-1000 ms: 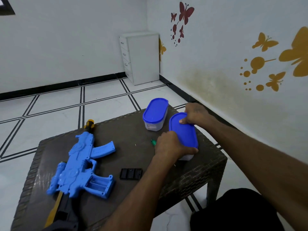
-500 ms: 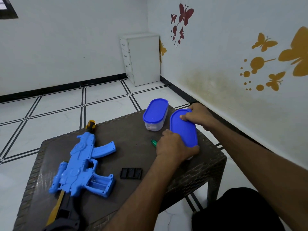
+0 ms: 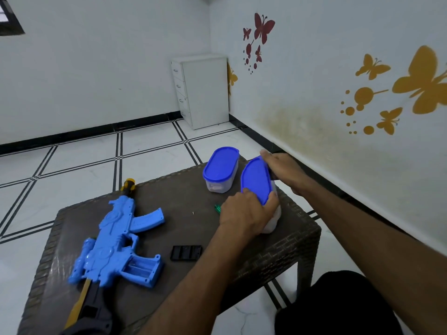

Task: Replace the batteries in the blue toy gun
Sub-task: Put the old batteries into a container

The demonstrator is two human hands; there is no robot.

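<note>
The blue toy gun [image 3: 116, 243] lies on the left of the brown wicker table [image 3: 285, 250], its battery compartment open at the grip. Its black battery cover [image 3: 185, 253] rests beside it. At the table's right, my left hand [image 3: 244, 213] grips the near end of a clear container [image 3: 274, 220], while my right hand [image 3: 283, 170] holds the far edge of its blue lid [image 3: 256, 181]. The lid is tilted up on its right side, lifted off the rim. A green screwdriver tip [image 3: 217, 208] shows just left of my left hand.
A second clear container with a blue lid [image 3: 221, 169] stands shut at the table's far edge, close to the one I hold. A white drawer cabinet [image 3: 202, 90] stands in the room's corner. The wall runs close along the right.
The lid lay flat on the container a second ago; now my right hand has raised its right edge so that it tilts. My left hand stays at the near end.
</note>
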